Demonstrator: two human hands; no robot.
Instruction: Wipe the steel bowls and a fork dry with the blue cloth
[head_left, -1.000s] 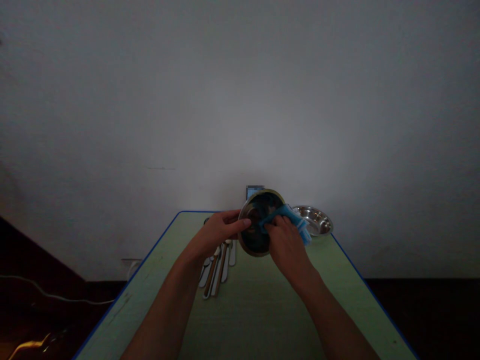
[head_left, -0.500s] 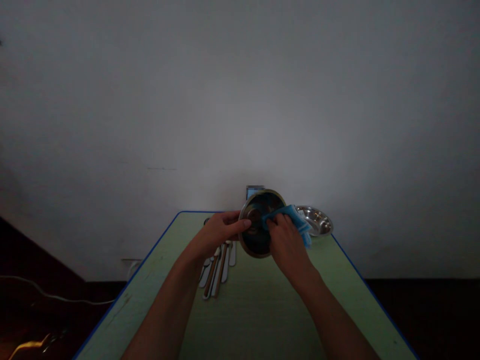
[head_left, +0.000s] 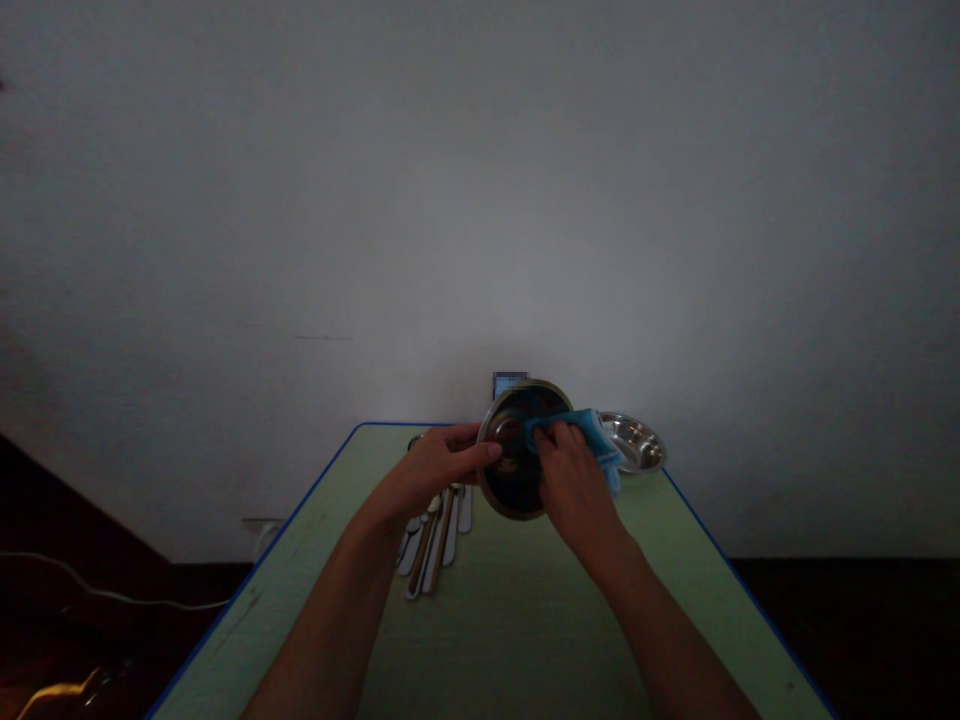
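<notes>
Fingers of our left hand [head_left: 442, 460] clamp the steel bowl [head_left: 516, 472] at its left rim; our right hand [head_left: 571, 482] pinches the blue cloth [head_left: 589, 437], best pressed evenly.

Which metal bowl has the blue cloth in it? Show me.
The metal bowl gripped by the left hand, opening toward the camera; the right hand holds the blue cloth inside. The other bowl sits far right on the table, in neither hand.
</notes>
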